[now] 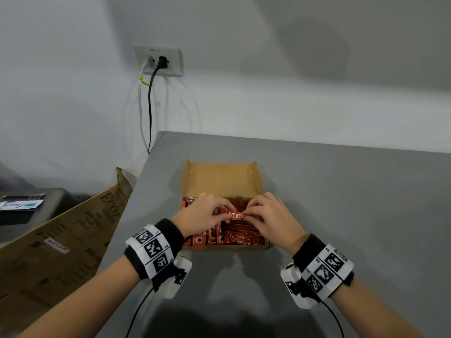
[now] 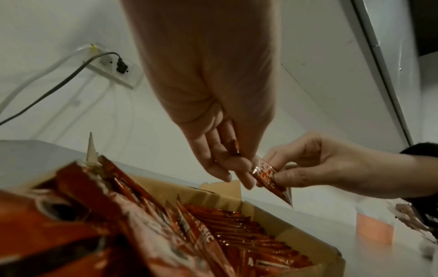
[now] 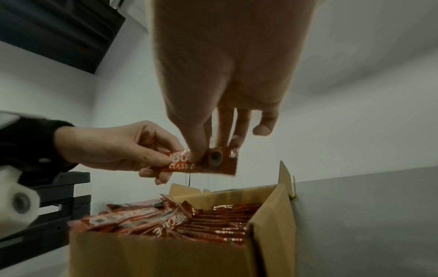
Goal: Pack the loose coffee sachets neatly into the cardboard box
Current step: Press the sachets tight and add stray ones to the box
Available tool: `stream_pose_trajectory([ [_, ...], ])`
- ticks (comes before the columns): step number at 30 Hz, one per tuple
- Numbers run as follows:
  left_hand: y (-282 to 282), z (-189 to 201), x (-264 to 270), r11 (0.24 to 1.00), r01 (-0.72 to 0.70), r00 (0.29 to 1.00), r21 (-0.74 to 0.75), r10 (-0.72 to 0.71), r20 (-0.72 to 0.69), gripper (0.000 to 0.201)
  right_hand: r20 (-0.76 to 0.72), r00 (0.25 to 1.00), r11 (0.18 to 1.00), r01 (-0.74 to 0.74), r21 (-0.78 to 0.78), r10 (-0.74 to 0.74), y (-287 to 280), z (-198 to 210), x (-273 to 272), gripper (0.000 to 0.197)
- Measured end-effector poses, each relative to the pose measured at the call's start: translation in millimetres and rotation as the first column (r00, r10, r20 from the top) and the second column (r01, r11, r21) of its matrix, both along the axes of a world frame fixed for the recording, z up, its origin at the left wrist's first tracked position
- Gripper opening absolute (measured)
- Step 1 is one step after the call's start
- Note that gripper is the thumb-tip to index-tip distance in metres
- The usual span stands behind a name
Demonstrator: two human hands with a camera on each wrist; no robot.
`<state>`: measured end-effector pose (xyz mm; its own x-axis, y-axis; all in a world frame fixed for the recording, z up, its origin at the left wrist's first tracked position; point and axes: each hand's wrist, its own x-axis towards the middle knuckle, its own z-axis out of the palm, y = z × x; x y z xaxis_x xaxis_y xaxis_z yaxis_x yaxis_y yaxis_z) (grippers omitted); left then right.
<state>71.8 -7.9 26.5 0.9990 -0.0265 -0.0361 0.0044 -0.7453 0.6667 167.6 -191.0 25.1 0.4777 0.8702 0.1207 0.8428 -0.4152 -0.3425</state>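
You are holding one red Nescafé Classic sachet (image 1: 236,215) between both hands, above the open cardboard box (image 1: 220,178). Your left hand (image 1: 203,214) is pinching its left end between thumb and fingertips, and your right hand (image 1: 269,217) is pinching the other end the same way (the right wrist view shows the thumb pressing on the printed face). The sachet is hanging clear of the contents, roughly level, touching nothing but your fingers. Below it, the box is sitting on the grey table (image 1: 341,191) with its lid flap folded back toward the wall, and packed sachets (image 1: 241,236) are filling its near half, some standing on edge in a row, others leaning at the left side.
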Motion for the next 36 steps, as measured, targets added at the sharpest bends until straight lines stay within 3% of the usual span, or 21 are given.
stream_pose_trajectory([
  [5, -4.3, -9.0, -2.9, 0.999, 0.024, 0.997, -0.041, -0.027, -0.067, 0.023, -0.241, 0.97, 0.98, -0.084, -0.178, 0.04, 1.1, 2.4, -4.8, 0.023],
  [13, -3.4, -14.7, -6.1, 0.999, -0.005, 0.998, -0.042, 0.002, -0.066, 0.027, -0.395, 0.915, 0.992, 0.034, -0.125, -0.081, 4.5, 2.7, -7.1, 0.014],
  [16, -3.0, -11.7, -7.5, 0.998, -0.061, 0.997, 0.021, 0.06, 0.042, 0.032, -0.328, 0.915, 0.967, 0.255, 0.021, -0.235, 2.8, -1.7, 1.2, 0.009],
  [19, -0.3, -10.7, -9.8, 0.973, -0.159, 0.983, 0.168, 0.14, 0.117, 0.028, -0.431, 0.849, 0.885, 0.421, 0.201, -0.306, 0.8, -0.9, 4.0, 0.005],
  [21, -4.4, -14.9, -10.8, 0.958, -0.09, 0.994, 0.272, 0.068, 0.091, 0.016, -0.471, 0.851, 0.928, 0.34, 0.154, -0.234, 0.0, -1.7, -2.8, 0.008],
  [25, -15.6, -31.1, -7.6, 0.913, 0.001, 1.0, 0.408, 0.006, -0.015, 0.027, -0.452, 0.885, 0.994, 0.097, -0.059, -0.113, -1.1, -11.0, -12.6, 0.006],
  [31, -18.1, -40.5, -9.5, 0.89, -0.006, 0.998, 0.456, 0.031, -0.046, 0.024, -0.187, 0.981, 0.942, -0.11, -0.318, 0.052, 4.1, 0.1, -7.9, 0.008],
  [36, -16.9, -34.9, -8.8, 0.917, -0.029, 0.997, 0.398, 0.054, -0.052, 0.012, -0.035, 0.991, 0.861, -0.132, -0.491, 0.132, 19.7, 8.6, -14.6, 0.013],
])
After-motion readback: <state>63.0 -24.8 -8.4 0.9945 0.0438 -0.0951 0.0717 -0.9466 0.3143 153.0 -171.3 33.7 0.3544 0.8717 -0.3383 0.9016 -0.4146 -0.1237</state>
